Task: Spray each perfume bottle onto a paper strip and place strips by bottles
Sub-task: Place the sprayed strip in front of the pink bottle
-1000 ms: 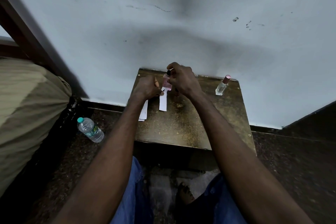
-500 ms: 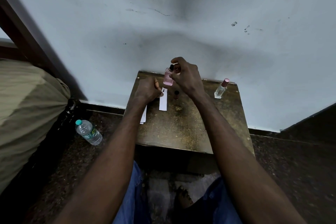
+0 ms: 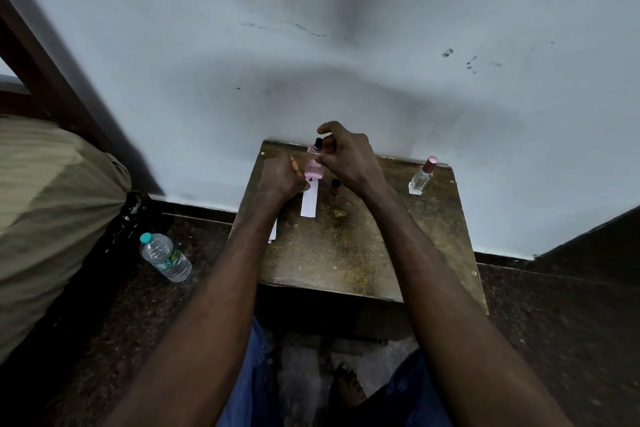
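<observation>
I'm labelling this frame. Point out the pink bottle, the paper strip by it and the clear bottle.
pink bottle [image 3: 314, 165], head view, on its pink glass body.
paper strip [image 3: 309, 203], head view, on the middle of the white strip.
clear bottle [image 3: 420, 180], head view, on its clear glass body below the pink cap.

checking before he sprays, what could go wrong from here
The pink glass perfume bottle in the right hand sits very near the white paper strip pinched by the left hand; spray may soak it or wet fingers. The small dark cap loose on the worn brown table could get knocked off.
</observation>
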